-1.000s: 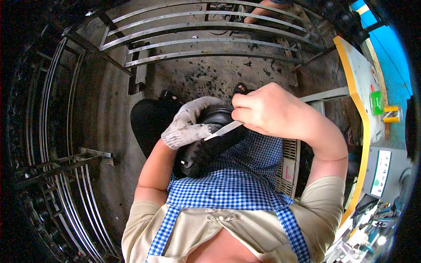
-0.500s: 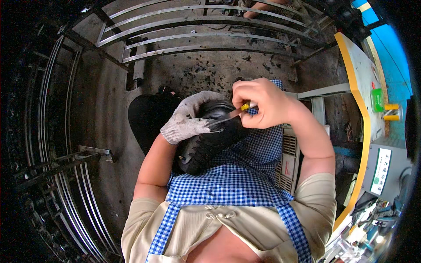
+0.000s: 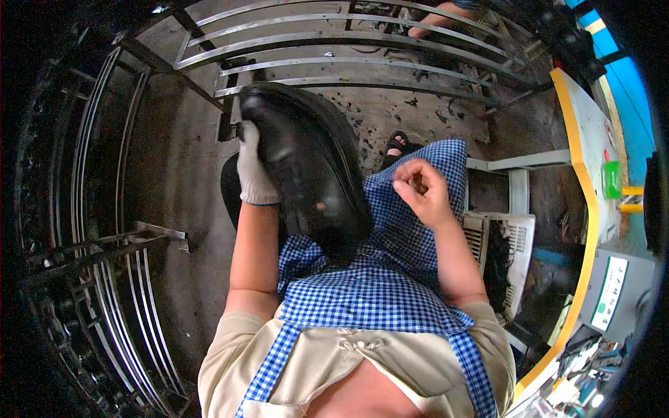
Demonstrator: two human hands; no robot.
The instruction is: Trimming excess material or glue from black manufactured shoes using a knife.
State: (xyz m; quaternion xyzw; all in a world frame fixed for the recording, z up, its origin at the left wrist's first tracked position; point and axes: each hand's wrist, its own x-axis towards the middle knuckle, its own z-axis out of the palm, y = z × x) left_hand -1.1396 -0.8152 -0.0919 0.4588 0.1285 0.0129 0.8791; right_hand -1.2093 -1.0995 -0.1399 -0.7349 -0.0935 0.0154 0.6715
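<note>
A black lace-up shoe or boot (image 3: 306, 153) is raised over my lap, its toe pointing away and to the left. My left hand (image 3: 256, 174), in a pale knitted glove, is closed on the shoe's left side; some of its fingers are hidden behind the shoe. My bare right hand (image 3: 426, 194) hovers to the right of the shoe, apart from it, with the fingers curled in. Whatever lies inside that hand cannot be made out. Below both hands spreads a blue-and-white checked apron (image 3: 369, 296).
Metal rail racks (image 3: 334, 38) stand ahead, with others (image 3: 104, 139) on the left. A yellow-edged table (image 3: 584, 167) runs along the right, bearing a green item (image 3: 611, 180) and a grey box (image 3: 592, 313). A pale plastic crate (image 3: 516, 261) sits beside my lap. Dark scraps litter the floor.
The shoe has swung up and turned so more of it shows. My right hand has drawn away from it, down and right. The yellow-marked knife it held is out of sight.
</note>
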